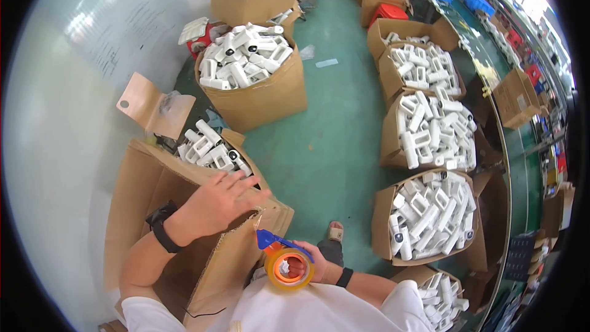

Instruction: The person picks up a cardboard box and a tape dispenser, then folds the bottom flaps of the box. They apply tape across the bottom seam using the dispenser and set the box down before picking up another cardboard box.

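Observation:
My right hand (318,256) grips a tape dispenser (289,264) with a blue head and an orange core, close to my body. The dispenser's blue tip is beside the outer wall of a large open cardboard box (230,270). Over that box's upper edge reaches my left hand (222,201), its fingers stretched out and nothing seen in them. A dark watch sits on my left wrist. The part of the box I can see into shows bare brown cardboard. Just beyond my left fingers, a smaller carton holds white plastic housings (212,147).
Another carton (264,101) heaped with white housings stands ahead on the left. Several filled cartons (385,221) line the right side beside a long workbench. A green floor aisle (326,166) runs between them. On the left rises a pale wall (67,117).

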Demonstrator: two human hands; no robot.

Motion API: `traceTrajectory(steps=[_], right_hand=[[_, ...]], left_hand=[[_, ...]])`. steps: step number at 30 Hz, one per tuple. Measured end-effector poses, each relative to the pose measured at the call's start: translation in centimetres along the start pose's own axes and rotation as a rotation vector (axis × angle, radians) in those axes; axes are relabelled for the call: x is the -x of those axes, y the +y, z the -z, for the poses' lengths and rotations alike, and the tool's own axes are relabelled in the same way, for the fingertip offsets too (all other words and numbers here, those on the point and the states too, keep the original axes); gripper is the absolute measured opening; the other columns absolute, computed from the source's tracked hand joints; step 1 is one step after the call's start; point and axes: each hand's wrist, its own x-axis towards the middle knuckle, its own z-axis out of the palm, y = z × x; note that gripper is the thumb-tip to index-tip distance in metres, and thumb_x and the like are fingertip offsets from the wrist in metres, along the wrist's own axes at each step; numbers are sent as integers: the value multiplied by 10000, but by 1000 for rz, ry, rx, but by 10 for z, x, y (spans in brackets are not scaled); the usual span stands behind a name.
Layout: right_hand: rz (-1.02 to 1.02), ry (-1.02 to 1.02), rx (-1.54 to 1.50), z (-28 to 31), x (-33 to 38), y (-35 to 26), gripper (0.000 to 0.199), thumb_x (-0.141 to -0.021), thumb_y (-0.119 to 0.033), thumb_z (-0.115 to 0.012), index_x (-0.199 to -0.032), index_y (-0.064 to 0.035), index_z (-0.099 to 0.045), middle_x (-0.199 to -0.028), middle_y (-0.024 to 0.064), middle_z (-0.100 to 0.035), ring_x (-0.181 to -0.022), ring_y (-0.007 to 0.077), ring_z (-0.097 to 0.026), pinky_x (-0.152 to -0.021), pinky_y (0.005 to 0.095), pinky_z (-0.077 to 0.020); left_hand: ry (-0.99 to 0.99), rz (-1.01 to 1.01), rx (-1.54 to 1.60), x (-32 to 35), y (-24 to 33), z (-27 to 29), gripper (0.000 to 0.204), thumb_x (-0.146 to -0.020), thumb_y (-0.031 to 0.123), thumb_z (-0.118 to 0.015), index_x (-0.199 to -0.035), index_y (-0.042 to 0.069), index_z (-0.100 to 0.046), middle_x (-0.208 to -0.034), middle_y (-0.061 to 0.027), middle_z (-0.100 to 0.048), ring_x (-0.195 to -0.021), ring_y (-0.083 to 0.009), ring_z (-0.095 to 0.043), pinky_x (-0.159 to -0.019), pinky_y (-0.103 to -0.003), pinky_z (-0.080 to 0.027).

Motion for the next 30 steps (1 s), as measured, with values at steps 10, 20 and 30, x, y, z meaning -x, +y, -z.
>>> traceTrajectory(steps=[10,20,30], right_hand=[[40,-22,91,1,-17,20,422,-959,-439,-356,-799,-89,-529,-489,6,-364,-441,146,-335,-474,282,-300],[91,-86,79,11,-14,2,378,-886,-419,-519,-1050,-80,-553,-510,-57,-446,-411,51,-416,-481,179,-409],[-89,-116,95,-24,-3,4,253,-923,-299,-549,-867,-56,-586,-524,-51,-460,-414,46,-420,-428,168,-359]], left_hand=[[-21,116,-356,68,-6,43,451,-872,211,-547,-1312,304,-513,-1449,-95,-394,-1248,-301,-463,-1020,-473,-381],[-103,1368,-223,235,224,178,707,-713,335,-765,-1330,104,-510,-1383,-148,-467,-1237,-344,-475,-1016,-423,-395],[393,2247,-89,424,474,44,1040,-620,252,-851,-1467,56,-279,-1466,-194,-376,-1359,-345,-359,-1110,-400,-311]])
